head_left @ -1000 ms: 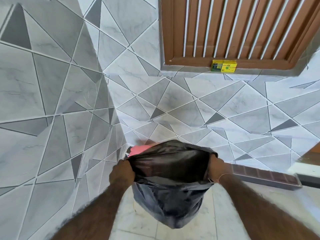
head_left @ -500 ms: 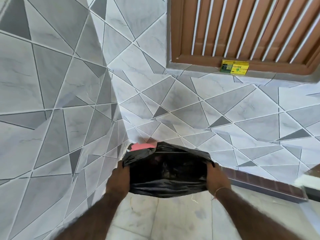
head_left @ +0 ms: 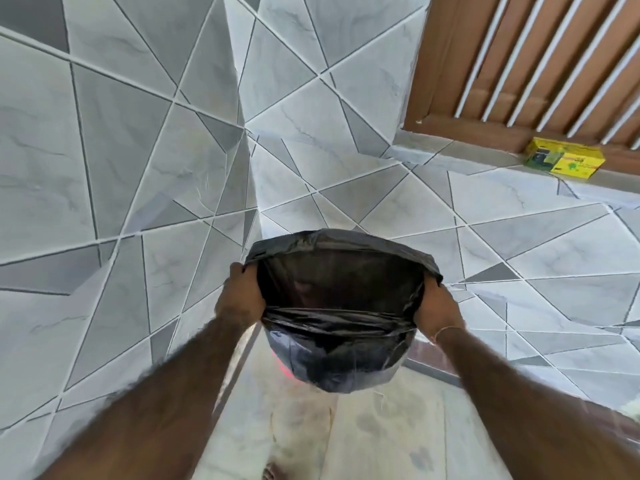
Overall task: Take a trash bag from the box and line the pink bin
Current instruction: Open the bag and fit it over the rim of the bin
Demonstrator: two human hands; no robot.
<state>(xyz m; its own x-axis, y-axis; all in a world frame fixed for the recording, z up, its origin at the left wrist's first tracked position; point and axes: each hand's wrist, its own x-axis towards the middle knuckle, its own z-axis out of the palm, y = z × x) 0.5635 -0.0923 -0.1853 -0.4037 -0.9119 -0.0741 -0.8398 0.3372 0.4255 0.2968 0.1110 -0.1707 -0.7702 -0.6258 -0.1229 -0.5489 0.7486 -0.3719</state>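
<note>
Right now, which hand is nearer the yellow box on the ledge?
Right. The right hand grips the bag rim on the side toward the box; the left hand grips the opposite rim, farther away.

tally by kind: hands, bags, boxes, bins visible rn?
hand: 2, left hand, right hand
black trash bag: 1
yellow box: 1
pink bin: 1, only a sliver shows below the bag
Total: 5

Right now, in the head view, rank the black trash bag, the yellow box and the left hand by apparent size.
1. black trash bag
2. left hand
3. yellow box

The yellow box sits farther from the camera, on the ledge, so its true size against the left hand is unsure.
</note>
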